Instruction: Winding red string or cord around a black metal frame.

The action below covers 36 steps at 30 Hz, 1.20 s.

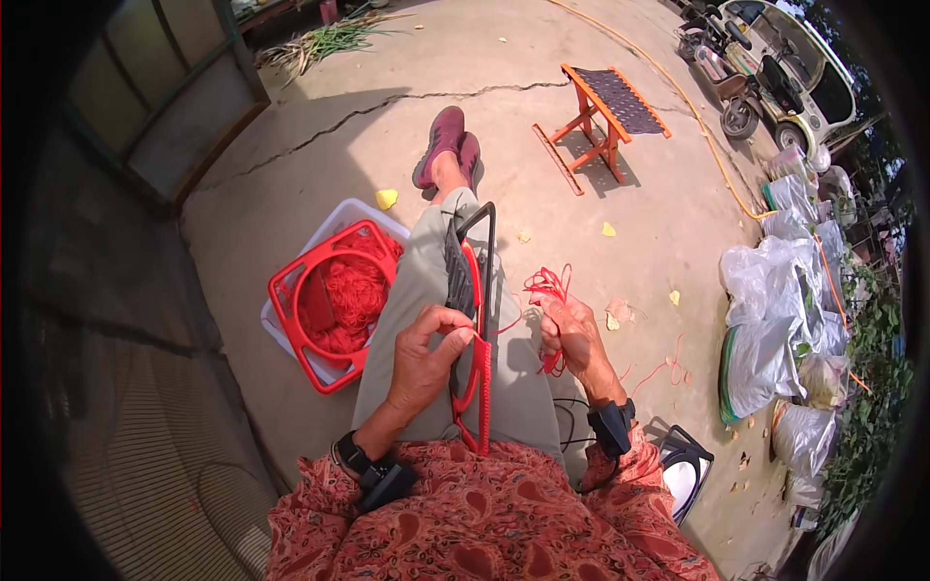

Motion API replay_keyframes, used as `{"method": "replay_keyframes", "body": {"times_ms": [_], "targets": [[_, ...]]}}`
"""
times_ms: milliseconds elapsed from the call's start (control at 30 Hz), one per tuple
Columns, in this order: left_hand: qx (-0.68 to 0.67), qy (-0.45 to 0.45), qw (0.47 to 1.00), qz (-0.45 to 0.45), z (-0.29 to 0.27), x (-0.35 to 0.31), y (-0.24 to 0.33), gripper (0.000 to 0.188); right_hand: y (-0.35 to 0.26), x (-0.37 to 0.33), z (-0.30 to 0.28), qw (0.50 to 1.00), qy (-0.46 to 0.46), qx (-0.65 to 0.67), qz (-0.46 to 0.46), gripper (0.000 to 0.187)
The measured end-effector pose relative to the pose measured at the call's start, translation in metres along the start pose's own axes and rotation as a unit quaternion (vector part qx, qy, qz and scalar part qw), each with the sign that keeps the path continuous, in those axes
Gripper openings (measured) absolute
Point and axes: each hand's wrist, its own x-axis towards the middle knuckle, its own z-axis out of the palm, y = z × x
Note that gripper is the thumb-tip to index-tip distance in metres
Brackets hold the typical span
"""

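Across my lap lies a black metal frame (491, 254), its near length wound closely with red cord (483, 392). My left hand (426, 356) is closed at the edge of this wound part, thumb and forefinger pinching the cord there. To the right, apart from the frame, my right hand (578, 344) is closed round a looped bundle of red cord (550, 282). A thin strand runs from the bundle toward the frame. Dark mesh or webbing (458, 271) shows beside the frame's left bar; its details are hard to make out.
By my left leg, a red plastic ring-shaped frame (288, 281) sits on a white basket (334, 215) with tangled red cord (351, 290). A folding stool (615, 102) stands ahead. White sacks (770, 320) line the right side; a yellow hose (668, 77) crosses the concrete.
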Motion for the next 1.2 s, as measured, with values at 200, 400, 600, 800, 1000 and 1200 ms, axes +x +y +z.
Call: {"method": "replay_keyframes", "body": {"times_ms": [200, 400, 600, 800, 1000, 1200], "targets": [[-0.054, -0.006, 0.999, 0.003, 0.003, 0.000, -0.016, 0.007, 0.009, -0.020, 0.042, 0.993, -0.084, -0.067, -0.042, 0.031], [-0.047, -0.004, 0.999, 0.003, 0.003, -0.004, -0.022, 0.008, 0.011, -0.020, 0.027, 0.979, -0.162, -0.122, -0.015, 0.027], [-0.121, 0.008, 0.993, -0.011, 0.004, 0.000, -0.008, 0.007, -0.008, -0.006, 0.009, 0.997, -0.042, 0.007, -0.063, 0.030], [-0.043, -0.043, 0.998, 0.010, -0.012, -0.002, -0.006, 0.006, -0.075, -0.002, -0.016, 0.985, -0.005, 0.141, -0.095, 0.016], [-0.127, -0.092, 0.986, -0.058, -0.012, -0.001, 0.011, 0.008, -0.194, -0.016, -0.063, 0.949, -0.045, 0.128, -0.283, 0.024], [-0.153, -0.109, 0.980, -0.063, -0.013, 0.005, 0.011, 0.009, -0.312, -0.052, -0.157, 0.923, 0.051, 0.121, -0.362, 0.025]]}}
